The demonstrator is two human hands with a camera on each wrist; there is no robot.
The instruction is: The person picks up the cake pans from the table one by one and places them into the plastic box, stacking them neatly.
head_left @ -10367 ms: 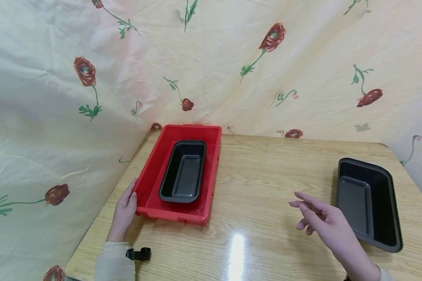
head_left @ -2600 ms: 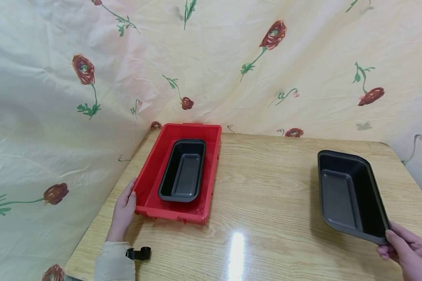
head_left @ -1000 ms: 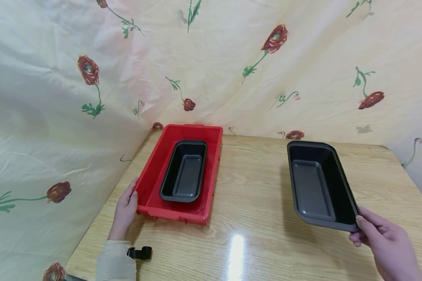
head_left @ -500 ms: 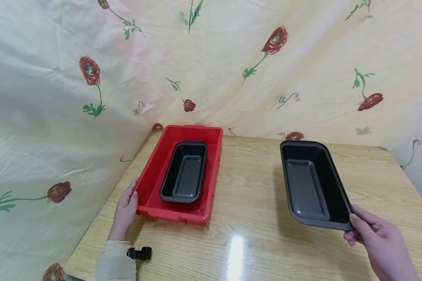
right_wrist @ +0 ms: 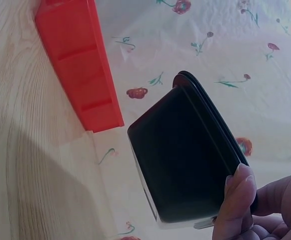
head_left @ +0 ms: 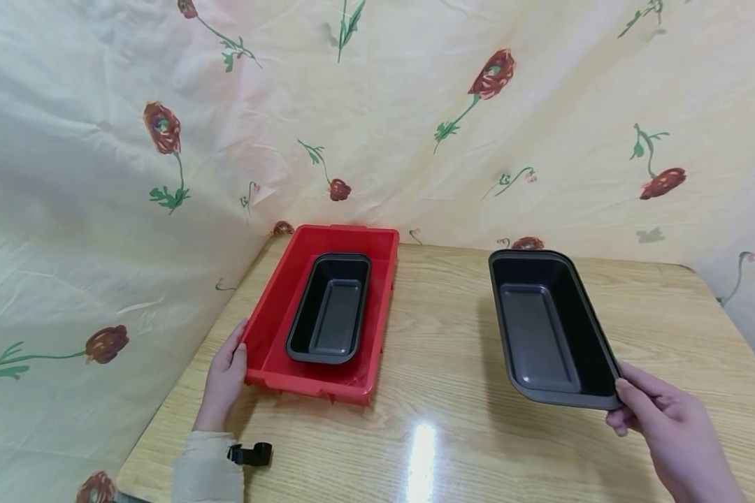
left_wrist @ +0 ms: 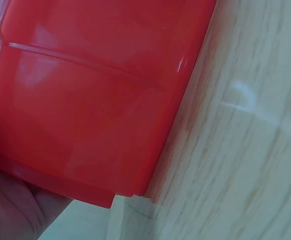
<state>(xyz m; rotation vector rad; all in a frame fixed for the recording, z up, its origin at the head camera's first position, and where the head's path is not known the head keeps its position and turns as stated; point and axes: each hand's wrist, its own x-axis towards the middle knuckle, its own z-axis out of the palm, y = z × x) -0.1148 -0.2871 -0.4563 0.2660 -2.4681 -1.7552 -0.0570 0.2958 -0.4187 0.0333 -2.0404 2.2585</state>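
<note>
My right hand (head_left: 673,423) pinches the near right corner of a dark grey loaf pan (head_left: 537,339), thumb over the rim and fingers beneath. The pan is tilted above the table, its shadow falling to the left. In the right wrist view the pan's (right_wrist: 180,155) dark outer side faces the camera, with fingers (right_wrist: 238,200) at its rim. My left hand (head_left: 223,377) grips the near left corner of a red plastic tray (head_left: 270,335); the left wrist view shows the tray's outer wall (left_wrist: 100,110). Inside the tray lies a second, similar loaf pan (head_left: 333,314).
The tray stands at the left of a wooden table (head_left: 440,335), close to the flowered cloth (head_left: 384,126) behind and at the left. Bare tabletop separates the tray from the held pan. A black strap (head_left: 248,454) is on the left wrist.
My right hand went from hovering beside the pan at the far right to gripping its corner, then carried it leftward toward the tray. The left hand and tray have stayed put.
</note>
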